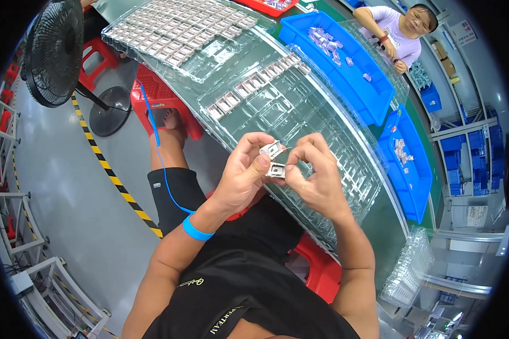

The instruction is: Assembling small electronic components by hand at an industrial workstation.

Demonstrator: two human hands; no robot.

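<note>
In front of my body, above a clear plastic tray (277, 107), my left hand (242, 172) is closed on two small white plastic housings. The upper housing (272, 150) is tilted between fingers and thumb; the lower housing (276, 170) lies just beneath the thumb tip. Both have a grey recess. My right hand (318, 176) is closed in a pinch at the right edge of the lower housing, and a thin wire-like line shows near its fingertips. Its fingers partly hide what they grip. A blue band with a cord circles my left wrist.
Filled trays of similar parts (181, 28) lie at the far left of the green table (398, 198). Blue bins (373, 104) with small wrapped pieces stand along the right. A co-worker (398, 34) sits across. A black fan (54, 53) and red stools (147, 90) are at left.
</note>
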